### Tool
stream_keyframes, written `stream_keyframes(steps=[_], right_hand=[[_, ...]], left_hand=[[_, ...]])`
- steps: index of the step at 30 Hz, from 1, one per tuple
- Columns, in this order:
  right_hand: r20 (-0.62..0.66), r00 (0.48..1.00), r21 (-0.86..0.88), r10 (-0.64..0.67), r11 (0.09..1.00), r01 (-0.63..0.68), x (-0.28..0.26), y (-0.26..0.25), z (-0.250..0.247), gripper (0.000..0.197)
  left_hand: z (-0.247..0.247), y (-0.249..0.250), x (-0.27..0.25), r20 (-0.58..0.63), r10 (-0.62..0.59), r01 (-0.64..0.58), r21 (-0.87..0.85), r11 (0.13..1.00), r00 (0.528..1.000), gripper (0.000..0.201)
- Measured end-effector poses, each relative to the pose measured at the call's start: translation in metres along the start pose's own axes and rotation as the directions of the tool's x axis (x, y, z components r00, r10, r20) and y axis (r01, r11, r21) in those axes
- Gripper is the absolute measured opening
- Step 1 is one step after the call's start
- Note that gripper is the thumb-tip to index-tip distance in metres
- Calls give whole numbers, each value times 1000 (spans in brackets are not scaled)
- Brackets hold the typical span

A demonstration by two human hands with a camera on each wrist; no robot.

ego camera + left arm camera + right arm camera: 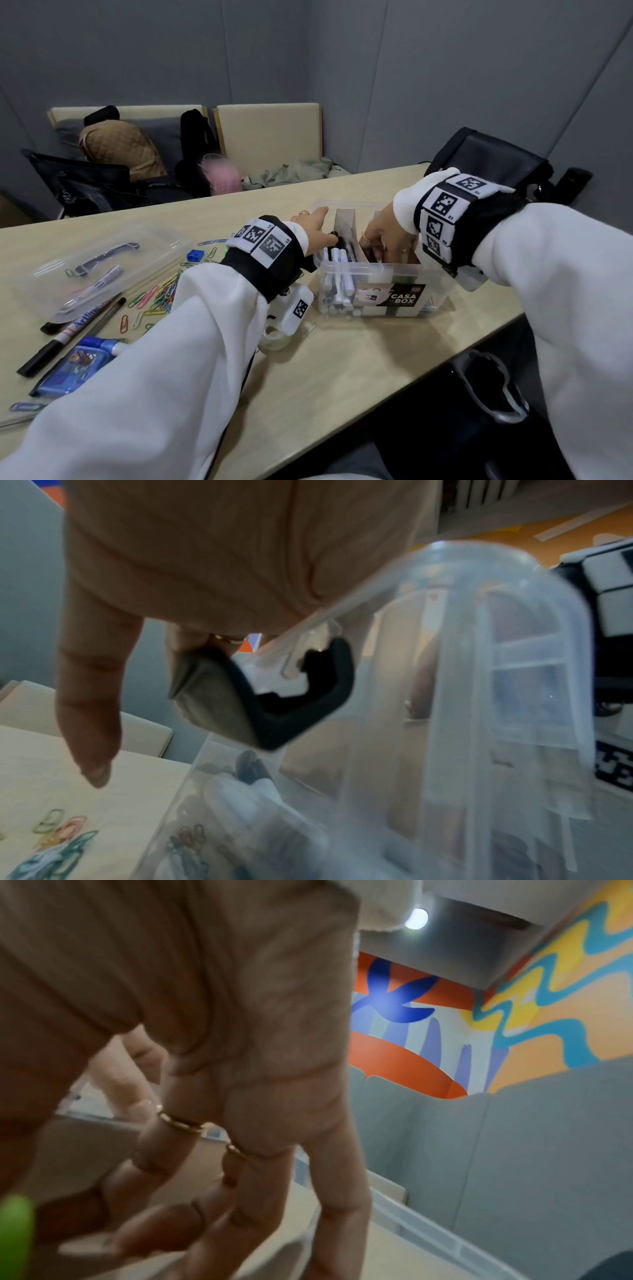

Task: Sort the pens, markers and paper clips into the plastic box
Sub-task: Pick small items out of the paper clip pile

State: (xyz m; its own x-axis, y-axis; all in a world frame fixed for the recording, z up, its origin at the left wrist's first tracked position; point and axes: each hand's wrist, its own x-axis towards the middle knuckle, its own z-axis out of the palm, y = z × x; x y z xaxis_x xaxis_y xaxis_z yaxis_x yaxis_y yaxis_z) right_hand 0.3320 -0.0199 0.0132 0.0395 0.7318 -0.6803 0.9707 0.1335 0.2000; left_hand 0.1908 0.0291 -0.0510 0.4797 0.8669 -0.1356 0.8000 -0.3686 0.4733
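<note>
The clear plastic box (387, 274) stands mid-table with cardboard dividers inside. Several white markers (337, 274) fill its left compartment. My left hand (313, 228) grips the box's left end, where its fingers curl at a black latch (318, 693) and the thumb (90, 718) hangs free. My right hand (383, 236) reaches down into the middle compartment. Its curled fingers (192, 1199) close toward a blurred green thing (15, 1231). Coloured paper clips (161, 294) and two black markers (68, 339) lie on the table to the left.
The box's clear lid (102, 267) lies at the left with a marker under it. A blue sharpener (195, 255), a blue packet (78, 366) and a tape roll (274, 339) are nearby. A black bag (486, 161) sits behind my right wrist. The table edge runs close on the right.
</note>
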Motion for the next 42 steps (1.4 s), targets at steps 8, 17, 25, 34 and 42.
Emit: stream_keyframes(steps=[8,17,25,34,42], right_hand=[[27,1000,258,-11,966,3,1,5,6,26],[-64,996,100,63,993,-56,5,-5,10,31],[-112,984,-8,135,991,-137,1,-7,15,31],[-315,937,43,149,989,-143,-18,-21,1,32],[-559,826,-18,66,996,-92,-60,-60,-28,32]], left_hand=[[2,-1,2,0,11,-11,-17,1000,1000,64],[3,-4,4,-17,17,-17,-30,999,1000,61],[6,-7,6,-16,24,-25,-65,998,1000,63],[5,-14,1,15,87,-85,-102,991,996,59],[-47,-50,-46,-12,154,-143,-453,880,988,32]])
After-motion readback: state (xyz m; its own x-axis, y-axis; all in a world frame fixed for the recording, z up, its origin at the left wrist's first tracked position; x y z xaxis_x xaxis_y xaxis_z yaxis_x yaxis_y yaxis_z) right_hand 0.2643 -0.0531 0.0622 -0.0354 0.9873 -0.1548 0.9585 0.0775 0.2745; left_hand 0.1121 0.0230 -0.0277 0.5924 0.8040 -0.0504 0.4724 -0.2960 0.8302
